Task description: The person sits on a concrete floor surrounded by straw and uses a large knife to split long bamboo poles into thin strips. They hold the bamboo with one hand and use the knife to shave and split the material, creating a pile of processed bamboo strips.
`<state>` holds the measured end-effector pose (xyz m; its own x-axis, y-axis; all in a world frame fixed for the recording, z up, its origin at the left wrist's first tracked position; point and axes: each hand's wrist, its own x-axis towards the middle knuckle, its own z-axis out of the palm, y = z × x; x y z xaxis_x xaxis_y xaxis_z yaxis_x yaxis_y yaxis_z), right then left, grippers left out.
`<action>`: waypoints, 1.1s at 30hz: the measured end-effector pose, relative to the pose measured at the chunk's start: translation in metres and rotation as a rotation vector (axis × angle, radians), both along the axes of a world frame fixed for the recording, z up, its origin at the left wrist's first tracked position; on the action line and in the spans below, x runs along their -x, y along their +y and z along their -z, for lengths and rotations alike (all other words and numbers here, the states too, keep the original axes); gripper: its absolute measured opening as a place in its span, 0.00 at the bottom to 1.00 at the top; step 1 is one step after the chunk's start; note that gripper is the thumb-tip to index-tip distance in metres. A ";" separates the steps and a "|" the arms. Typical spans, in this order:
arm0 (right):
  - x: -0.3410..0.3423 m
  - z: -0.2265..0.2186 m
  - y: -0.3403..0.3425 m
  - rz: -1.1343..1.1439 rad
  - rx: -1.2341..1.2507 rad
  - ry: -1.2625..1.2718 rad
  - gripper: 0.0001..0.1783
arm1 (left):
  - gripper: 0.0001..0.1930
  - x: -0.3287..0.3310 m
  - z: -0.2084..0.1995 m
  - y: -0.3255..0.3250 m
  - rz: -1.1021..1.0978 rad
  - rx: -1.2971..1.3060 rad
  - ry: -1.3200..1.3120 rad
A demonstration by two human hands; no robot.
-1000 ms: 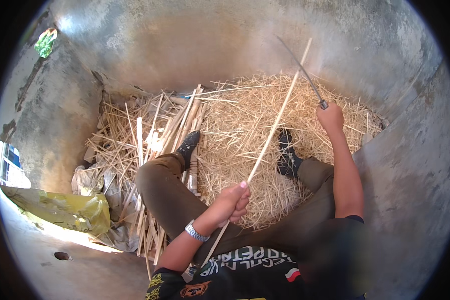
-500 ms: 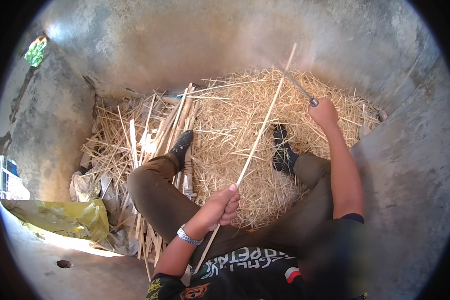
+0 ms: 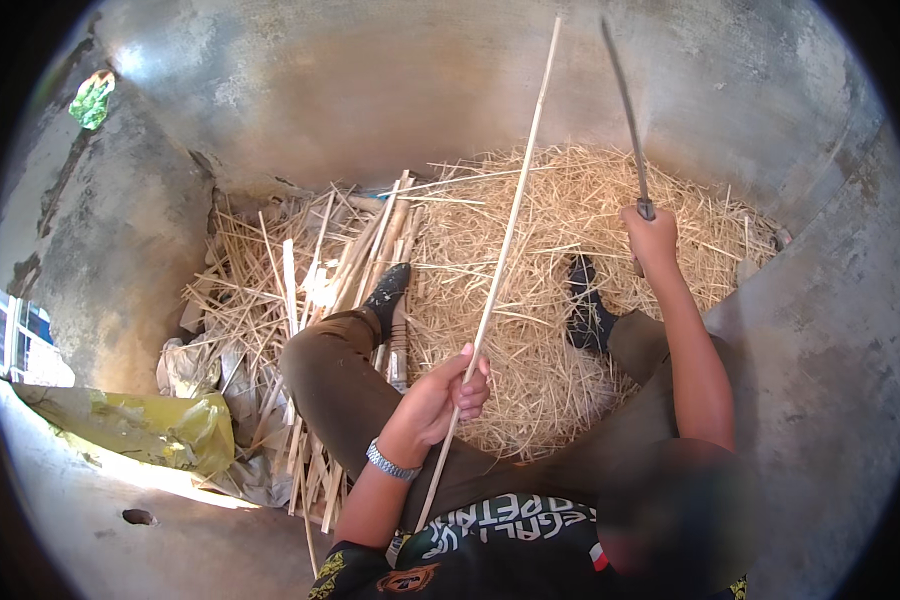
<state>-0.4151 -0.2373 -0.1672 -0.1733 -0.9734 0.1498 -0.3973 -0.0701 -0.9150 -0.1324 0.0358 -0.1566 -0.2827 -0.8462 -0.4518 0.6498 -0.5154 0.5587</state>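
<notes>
A long, thin bamboo strip (image 3: 515,205) slants up from my lap toward the far wall, and my left hand (image 3: 445,400) grips it low down, thumb along it. In my right hand (image 3: 652,235) is the handle of a long-bladed knife (image 3: 625,105). Its dark, narrow blade points up and away from me, to the right of the strip and apart from it. Beneath both hands lies a thick heap of pale shavings (image 3: 510,380) between my legs.
Split bamboo strips (image 3: 370,250) lie in a loose pile by my left foot (image 3: 388,290). My right foot (image 3: 588,310) rests on the shavings. Concrete walls (image 3: 370,90) surround me. A yellow plastic sheet (image 3: 170,430) lies at the left, near a hole (image 3: 140,517) in the concrete.
The knife has swung from crossing the strip's upper part to upright on its right. My left hand has shifted slightly right, and the strip stands steeper. The whole view has moved a little.
</notes>
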 end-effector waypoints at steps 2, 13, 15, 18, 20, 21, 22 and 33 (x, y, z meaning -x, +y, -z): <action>-0.002 -0.010 0.015 -0.077 0.018 0.197 0.14 | 0.17 -0.008 0.000 0.001 0.032 0.016 0.058; -0.054 -0.012 0.058 -0.365 0.054 0.946 0.10 | 0.13 -0.006 0.008 -0.002 -0.141 0.030 0.021; -0.058 -0.007 0.061 -0.393 0.039 0.929 0.09 | 0.13 -0.003 0.005 -0.003 -0.178 -0.022 -0.042; -0.063 -0.008 0.071 -0.440 0.110 0.915 0.08 | 0.13 -0.003 -0.001 -0.004 -0.179 -0.057 -0.089; -0.066 -0.005 0.080 -0.498 0.161 0.950 0.08 | 0.14 -0.005 -0.003 -0.003 -0.147 -0.038 -0.138; -0.068 -0.002 0.085 -0.541 0.171 0.987 0.09 | 0.15 -0.008 -0.003 -0.002 -0.123 -0.014 -0.180; -0.070 0.002 0.087 -0.584 0.182 1.024 0.09 | 0.16 -0.009 -0.003 0.000 -0.099 0.009 -0.221; -0.053 0.003 0.047 -0.481 -0.291 0.628 0.13 | 0.23 0.005 -0.014 0.007 0.086 -0.108 -0.313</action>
<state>-0.3620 -0.1903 -0.1701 0.3015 -0.9347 -0.1884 -0.8257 -0.1571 -0.5418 -0.1375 0.0428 -0.1427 -0.1838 -0.7679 -0.6136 0.4070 -0.6277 0.6636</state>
